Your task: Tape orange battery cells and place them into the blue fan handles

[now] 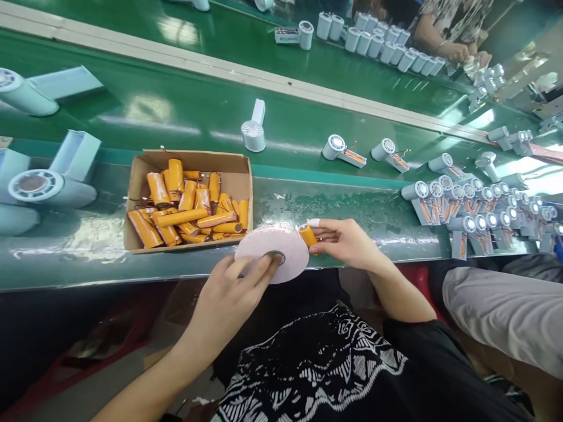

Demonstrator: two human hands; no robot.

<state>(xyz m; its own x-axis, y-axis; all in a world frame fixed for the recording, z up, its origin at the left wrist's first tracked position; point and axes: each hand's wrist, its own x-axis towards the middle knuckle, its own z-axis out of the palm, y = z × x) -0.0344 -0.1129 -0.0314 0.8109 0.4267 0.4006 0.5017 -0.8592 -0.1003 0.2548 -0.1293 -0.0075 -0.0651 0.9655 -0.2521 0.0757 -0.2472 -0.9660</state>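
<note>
My left hand (235,293) grips a flat white tape roll (292,258), with fingertips at its core and across its face. The roll is tilted over the bench's front edge. My right hand (352,243) is closed around an orange-wrapped cylindrical battery (308,235), pinched between thumb and fingers. One end of the battery is against or very close to the roll's right rim; I cannot tell if they touch. A white cover sits on one right fingertip. To the left of the roll, a cardboard box (246,193) holds several similar orange batteries (187,196) with thin wires.
Pale blue fan housings (46,187) lie on the left. Several housings with orange batteries in their handles (466,225) crowd the right. More parts (253,135) rest on the green conveyor (189,111). A co-worker's hands (466,53) are at the far right; another person's leg (505,310) is beside me.
</note>
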